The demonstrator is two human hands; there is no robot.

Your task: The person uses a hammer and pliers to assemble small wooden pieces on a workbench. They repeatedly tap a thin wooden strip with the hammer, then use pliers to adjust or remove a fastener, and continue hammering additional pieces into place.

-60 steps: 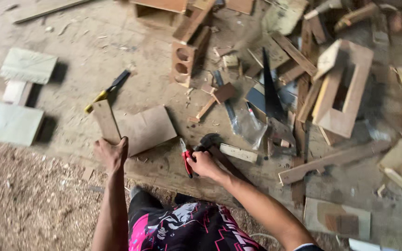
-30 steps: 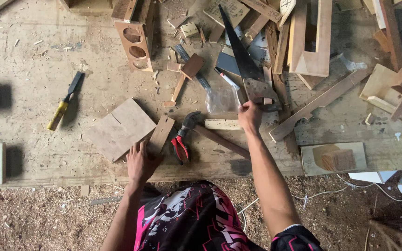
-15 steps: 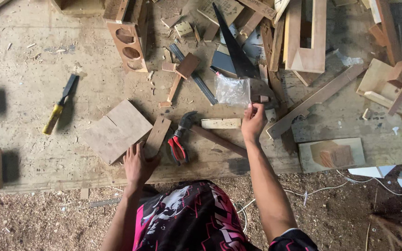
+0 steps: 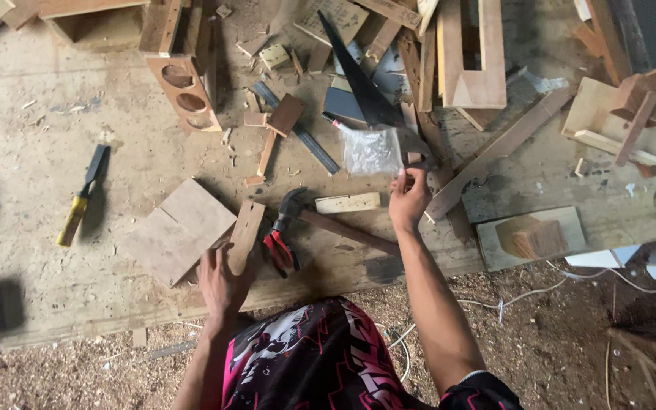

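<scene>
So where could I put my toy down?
Bare board lies left, between the yellow-handled chisel and the wooden block with round holes. It is crowded around the black handsaw, by the right hand.

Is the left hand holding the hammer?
No, the left hand rests on a small wooden strip, while the hammer lies untouched beside it.

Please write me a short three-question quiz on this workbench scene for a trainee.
1. True or false: the left hand rests on the small wooden block.
2. What does the right hand reach?
A. the handsaw
B. the claw hammer
C. the yellow-handled chisel
3. Which red-handled tool lies between the hands?

Key:
1. True.
2. A, at its handle end, beside the clear plastic bag.
3. The pliers.
</scene>
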